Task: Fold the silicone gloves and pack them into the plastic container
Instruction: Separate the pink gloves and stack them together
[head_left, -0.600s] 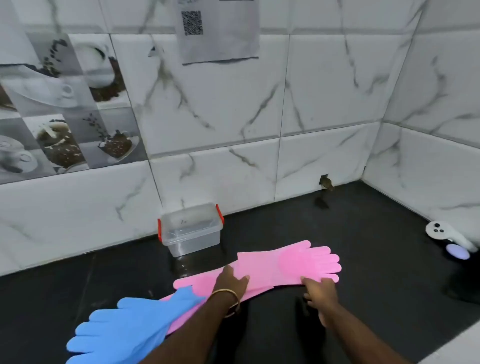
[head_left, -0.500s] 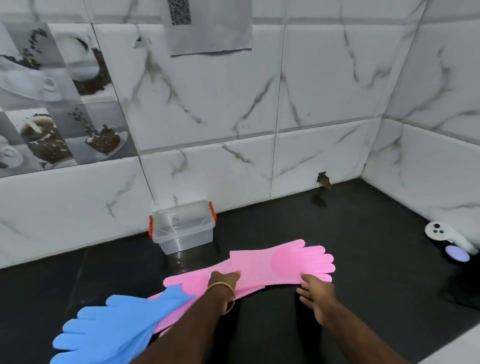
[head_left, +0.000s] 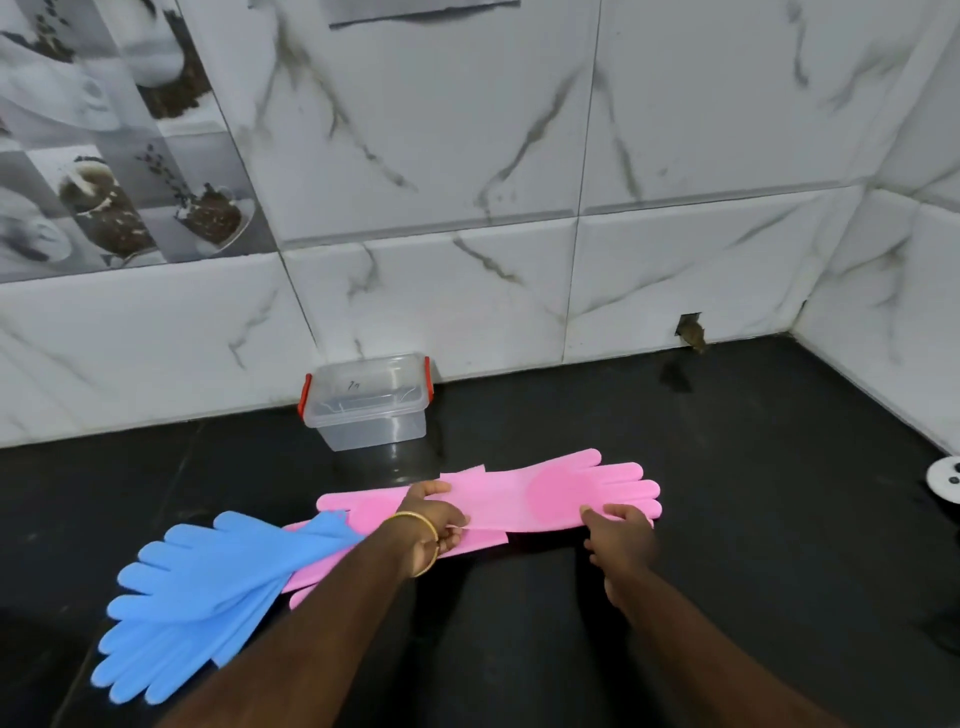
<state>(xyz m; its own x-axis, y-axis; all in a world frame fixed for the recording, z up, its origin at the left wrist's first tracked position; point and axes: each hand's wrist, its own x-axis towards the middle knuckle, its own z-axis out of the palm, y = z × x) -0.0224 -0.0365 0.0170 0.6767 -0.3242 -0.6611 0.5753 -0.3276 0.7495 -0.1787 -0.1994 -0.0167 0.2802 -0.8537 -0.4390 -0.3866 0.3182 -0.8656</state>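
A pink silicone glove (head_left: 535, 499) lies flat on the black counter, fingers pointing right. My left hand (head_left: 434, 519) pinches its cuff edge near the middle. My right hand (head_left: 621, 535) holds the glove's near edge below the fingers. A second pink glove (head_left: 358, 506) lies under it, stretching left. Two blue gloves (head_left: 208, 587) lie stacked at the left, fingers toward the near left. The clear plastic container (head_left: 371, 402) with red clips stands open and empty against the wall, behind the gloves.
A white controller (head_left: 945, 478) sits at the right edge of the black counter (head_left: 753, 493). Tiled walls close the back and right side. A small hole (head_left: 690, 332) is in the wall base at the back right.
My left hand has slid toward the near edge of the pink glove and pinched it. My right hand has closed on the glove's near edge. The camera has tilted down.
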